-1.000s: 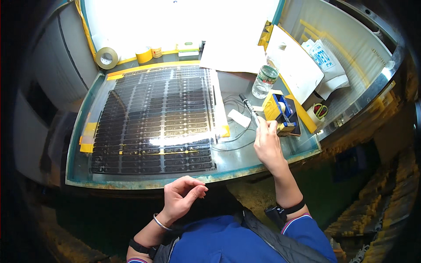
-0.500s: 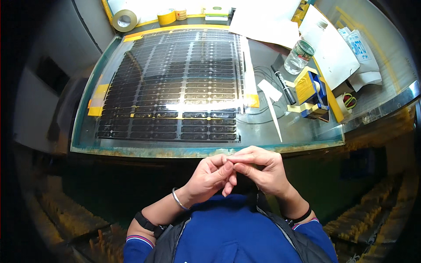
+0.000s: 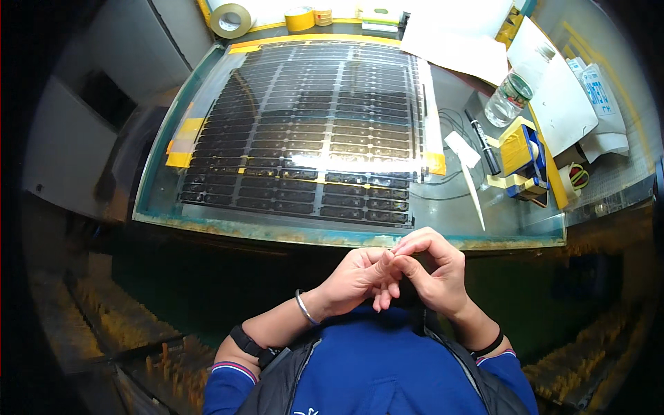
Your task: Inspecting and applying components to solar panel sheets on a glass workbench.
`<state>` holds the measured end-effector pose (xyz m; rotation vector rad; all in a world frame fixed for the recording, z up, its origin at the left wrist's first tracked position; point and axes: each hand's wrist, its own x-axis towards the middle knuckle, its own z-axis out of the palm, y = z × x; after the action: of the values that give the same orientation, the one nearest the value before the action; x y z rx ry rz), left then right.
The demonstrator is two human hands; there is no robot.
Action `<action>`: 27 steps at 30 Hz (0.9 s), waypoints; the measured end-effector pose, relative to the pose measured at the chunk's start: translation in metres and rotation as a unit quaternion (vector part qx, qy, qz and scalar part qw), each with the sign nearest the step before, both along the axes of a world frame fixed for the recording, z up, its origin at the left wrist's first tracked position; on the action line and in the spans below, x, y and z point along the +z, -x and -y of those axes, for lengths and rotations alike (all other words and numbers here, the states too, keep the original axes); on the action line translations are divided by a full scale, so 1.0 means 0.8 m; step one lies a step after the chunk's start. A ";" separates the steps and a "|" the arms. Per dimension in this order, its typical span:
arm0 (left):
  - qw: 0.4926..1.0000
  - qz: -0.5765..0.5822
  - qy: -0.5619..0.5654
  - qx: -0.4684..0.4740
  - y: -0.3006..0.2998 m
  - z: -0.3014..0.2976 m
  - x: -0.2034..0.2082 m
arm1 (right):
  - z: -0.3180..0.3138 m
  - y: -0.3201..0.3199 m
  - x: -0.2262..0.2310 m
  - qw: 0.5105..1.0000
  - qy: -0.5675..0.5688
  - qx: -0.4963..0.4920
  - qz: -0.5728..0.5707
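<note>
Left hand [image 3: 358, 282] and right hand [image 3: 440, 278] are touching fingertips before film [image 3: 311, 111]; both grips pinching, can't tell if holding anything. Film's lying on surface [image 3: 443, 214], narrow margin running along its near edge; pen [image 3: 486, 150], dispenser [image 3: 520, 152] crowding its right.

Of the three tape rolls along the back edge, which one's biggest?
The tan roll at far left, its ring face toward the camera. It looks clearly wider than the yellow roll and the small amber roll to its right.
</note>
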<state>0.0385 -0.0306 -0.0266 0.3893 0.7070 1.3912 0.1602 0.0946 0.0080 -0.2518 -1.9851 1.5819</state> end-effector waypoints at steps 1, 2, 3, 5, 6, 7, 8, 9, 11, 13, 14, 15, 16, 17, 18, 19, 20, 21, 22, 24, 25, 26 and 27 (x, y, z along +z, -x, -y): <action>1.000 0.005 -0.004 -0.001 0.000 0.000 -0.002 | -0.002 0.001 0.000 1.000 0.001 0.003 -0.001; 1.000 0.005 -0.003 -0.001 -0.001 0.002 -0.005 | -0.004 0.002 0.000 0.999 -0.041 -0.006 -0.007; 1.000 0.004 -0.002 0.001 0.000 0.004 -0.008 | -0.006 0.004 0.000 0.996 -0.082 -0.016 -0.012; 1.000 -0.001 0.010 -0.011 0.004 0.011 -0.013 | -0.017 0.009 -0.006 0.987 -0.148 -0.058 -0.011; 1.000 0.009 0.013 -0.017 0.009 0.015 -0.014 | -0.024 0.015 -0.007 0.978 -0.199 -0.065 -0.008; 1.000 0.010 0.012 -0.020 0.006 0.015 -0.015 | -0.031 0.019 -0.007 0.965 -0.250 -0.075 -0.003; 0.999 -0.028 0.025 0.013 0.002 0.017 -0.018 | -0.035 0.021 -0.013 0.955 -0.293 -0.046 0.007; 0.996 -0.065 0.038 0.045 0.000 0.017 -0.020 | -0.038 0.022 -0.017 0.942 -0.335 -0.016 0.018; 0.996 -0.065 0.043 0.036 0.005 0.021 -0.019 | -0.033 0.022 -0.016 0.939 -0.337 0.066 -0.011; 0.985 -0.127 0.044 0.106 0.004 0.025 -0.012 | -0.032 0.012 -0.018 0.947 -0.274 0.167 -0.030; 0.985 -0.117 0.059 0.112 0.009 0.030 -0.013 | -0.032 0.008 -0.016 0.947 -0.262 0.183 -0.029; 0.988 -0.074 0.057 0.123 0.012 0.029 -0.008 | -0.034 0.005 -0.017 0.948 -0.262 0.181 -0.026; 0.987 -0.079 0.072 0.123 0.015 0.030 -0.006 | -0.038 0.002 -0.018 0.956 -0.223 0.185 -0.034; 0.985 -0.084 0.086 0.123 0.016 0.029 -0.004 | -0.040 0.000 -0.019 0.964 -0.184 0.189 -0.041; 0.979 -0.110 0.098 0.138 0.014 0.027 0.001 | -0.039 -0.003 -0.013 0.971 -0.186 0.142 -0.047; 0.980 -0.109 0.097 0.136 0.014 0.025 0.004 | -0.037 -0.002 -0.009 0.980 -0.180 0.074 -0.037; 0.982 -0.105 0.079 0.138 0.016 0.024 0.007 | -0.037 -0.004 -0.003 0.977 -0.209 0.039 -0.025; 0.983 -0.102 0.062 0.140 0.016 0.022 0.011 | -0.038 -0.005 0.003 0.971 -0.237 0.004 -0.013; 0.981 -0.108 0.062 0.148 0.014 0.020 0.017 | -0.037 -0.006 0.004 0.971 -0.239 0.001 -0.012; 0.981 -0.110 0.059 0.149 0.014 0.016 0.021 | -0.033 -0.005 0.006 0.968 -0.249 -0.018 -0.004; 0.980 -0.113 0.058 0.154 0.014 0.015 0.023 | -0.032 -0.004 0.007 0.968 -0.249 -0.020 -0.004; 0.980 -0.114 0.057 0.153 0.013 0.015 0.023 | -0.031 -0.003 0.007 0.965 -0.260 -0.025 -0.007; 0.981 -0.112 0.050 0.153 0.012 0.014 0.022 | -0.031 -0.001 0.008 0.962 -0.270 -0.029 -0.011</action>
<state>0.0287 -0.0418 -0.0087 0.3725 1.0509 1.6076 0.1613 0.1194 0.0142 -0.0727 -2.2768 0.9469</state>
